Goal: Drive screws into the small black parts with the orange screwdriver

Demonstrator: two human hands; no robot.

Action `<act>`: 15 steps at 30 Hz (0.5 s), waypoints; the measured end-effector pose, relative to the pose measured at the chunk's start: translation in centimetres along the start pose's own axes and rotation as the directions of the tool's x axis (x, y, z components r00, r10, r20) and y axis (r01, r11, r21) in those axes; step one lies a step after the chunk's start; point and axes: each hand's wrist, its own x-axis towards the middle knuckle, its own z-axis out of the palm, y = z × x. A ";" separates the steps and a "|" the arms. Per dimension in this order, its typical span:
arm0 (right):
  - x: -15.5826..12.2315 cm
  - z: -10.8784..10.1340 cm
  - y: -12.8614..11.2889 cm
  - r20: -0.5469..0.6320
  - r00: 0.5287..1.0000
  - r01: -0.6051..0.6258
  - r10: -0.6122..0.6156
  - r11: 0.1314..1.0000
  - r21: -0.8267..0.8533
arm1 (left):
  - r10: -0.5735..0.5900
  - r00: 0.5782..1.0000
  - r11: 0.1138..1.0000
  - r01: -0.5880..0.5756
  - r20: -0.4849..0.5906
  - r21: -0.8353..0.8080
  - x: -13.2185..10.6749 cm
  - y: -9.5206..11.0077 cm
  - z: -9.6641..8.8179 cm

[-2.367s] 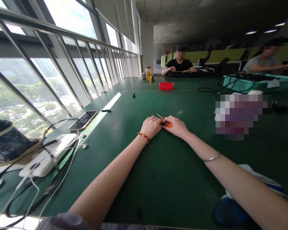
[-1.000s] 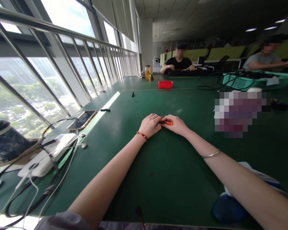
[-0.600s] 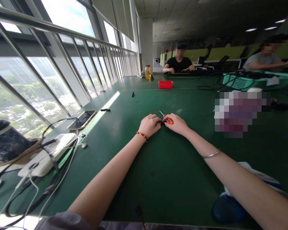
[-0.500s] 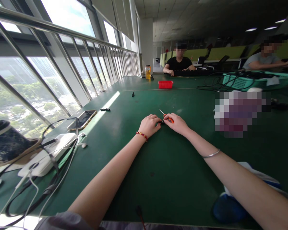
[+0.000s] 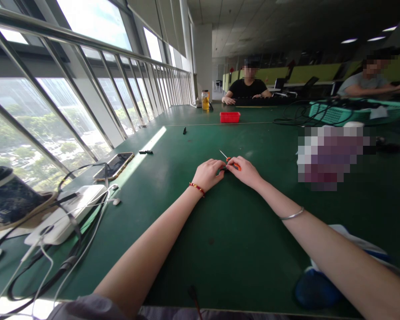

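Note:
My right hand (image 5: 246,172) is closed round the orange and black handle of a small screwdriver (image 5: 236,166), whose thin metal shaft points up and to the left, away from me. My left hand (image 5: 207,174) pinches a small black part (image 5: 223,169), mostly covered by the fingers. The two hands meet fingertip to fingertip low over the green table (image 5: 186,231). Beyond them on the tabletop lie one small black piece (image 5: 146,152) in the strip of sunlight and another black piece (image 5: 184,130) farther back.
A red bin (image 5: 230,117) stands at the back, near a bottle of yellow liquid (image 5: 205,101). To the left are a phone (image 5: 115,166), a white power strip (image 5: 66,215) and cables. A green basket (image 5: 340,114) sits at right. Co-workers sit across the table.
My hands stay almost in place, the small black part showing slightly differently between the fingertips. The far co-worker's hand has shifted a little to the left.

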 end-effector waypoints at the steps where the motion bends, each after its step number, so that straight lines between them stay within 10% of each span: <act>1: 0.0 -0.1 0.0 -0.008 1.000 0.012 -0.012 1.000 0.012 | -0.007 1.000 1.000 0.007 -0.004 -0.008 0.0 0.0 -0.1; 15: -0.4 -1.0 -0.6 -0.014 0.985 0.171 -0.171 0.985 -0.018 | -0.031 0.997 0.999 0.029 -0.067 -0.036 -0.1 -0.2 0.2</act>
